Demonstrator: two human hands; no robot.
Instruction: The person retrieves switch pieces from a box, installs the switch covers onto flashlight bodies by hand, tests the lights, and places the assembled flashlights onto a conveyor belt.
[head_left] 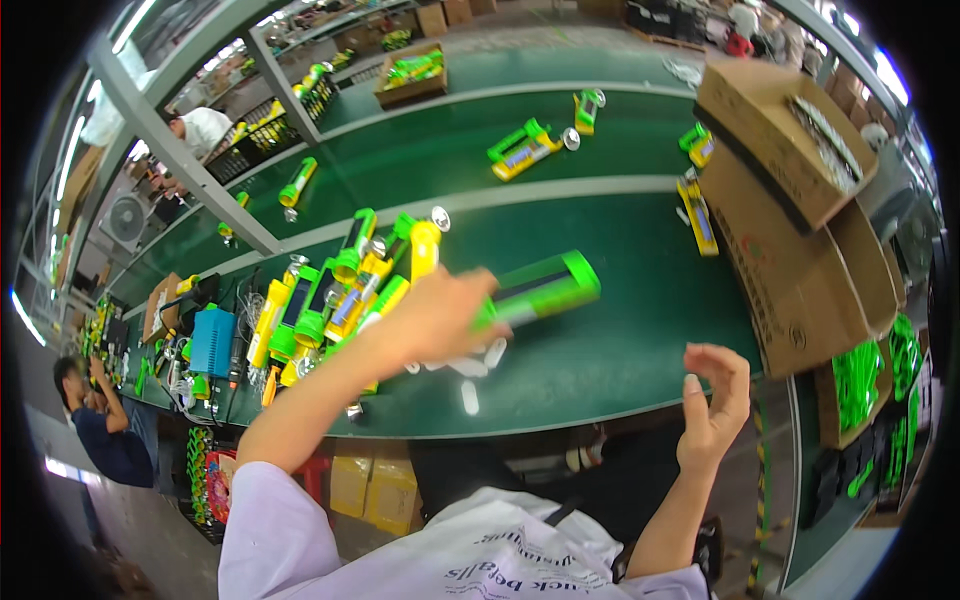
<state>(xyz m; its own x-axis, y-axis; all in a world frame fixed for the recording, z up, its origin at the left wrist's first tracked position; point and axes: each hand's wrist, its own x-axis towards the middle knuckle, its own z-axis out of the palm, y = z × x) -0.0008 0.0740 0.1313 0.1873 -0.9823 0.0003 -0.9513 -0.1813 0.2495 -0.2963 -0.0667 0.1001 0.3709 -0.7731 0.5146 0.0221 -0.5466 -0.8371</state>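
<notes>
My left hand [450,312] is closed round one end of a green flashlight body [548,288] with a dark panel along its side. Motion blurs both, and the body sticks out to the right over the green workbench [620,345]. Beneath this hand lie small white oval pieces [470,397]. Just left of it is a heap of green and yellow flashlights [322,302], some with shiny round reflector heads. Above the bench's front right edge, my right hand [716,402] is raised with fingers bent and apart, holding nothing.
Cardboard boxes [790,270] stand at the right end of the bench. More flashlights [527,150] lie on the green strip beyond the pale rail. A blue box-shaped device [212,343] with cables is at left. A metal post [190,150] rises at far left; a person [110,420] sits beyond.
</notes>
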